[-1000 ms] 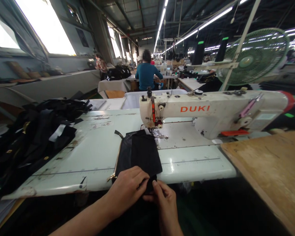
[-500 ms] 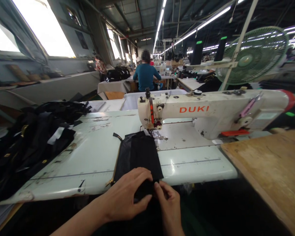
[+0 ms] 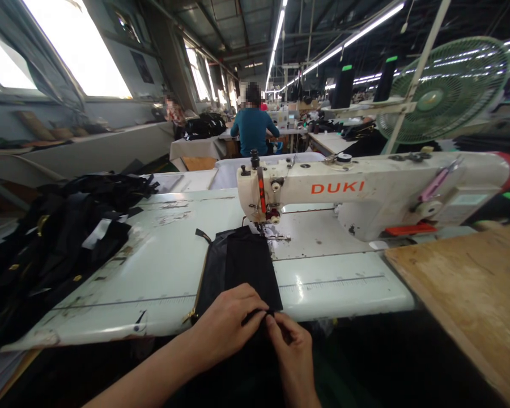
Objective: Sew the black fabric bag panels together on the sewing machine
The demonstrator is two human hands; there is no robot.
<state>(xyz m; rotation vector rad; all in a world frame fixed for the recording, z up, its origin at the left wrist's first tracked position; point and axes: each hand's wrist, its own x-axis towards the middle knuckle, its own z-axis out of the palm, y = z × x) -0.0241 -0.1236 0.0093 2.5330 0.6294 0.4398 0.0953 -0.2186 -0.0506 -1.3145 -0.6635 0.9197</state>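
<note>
A black fabric piece with a gold zipper along its left side lies on the sewing table. Its far end sits under the presser foot of the white sewing machine. At the table's front edge, my left hand pinches the near edge of the fabric between thumb and fingers. Right beside it, my right hand is closed on the same edge, close to the right corner. The fingertips of both hands almost meet there, and the cloth between them is mostly hidden.
A heap of black zippered pieces covers the table's left side. At the right stands a wooden board. Thread cones and a green fan rise behind the machine. Farther back, a person in a blue top sits facing away.
My left thumb and fingers have come together, closing the gap between them at the fabric edge. My right hand stays nearly in place. The camera view has shifted slightly.
</note>
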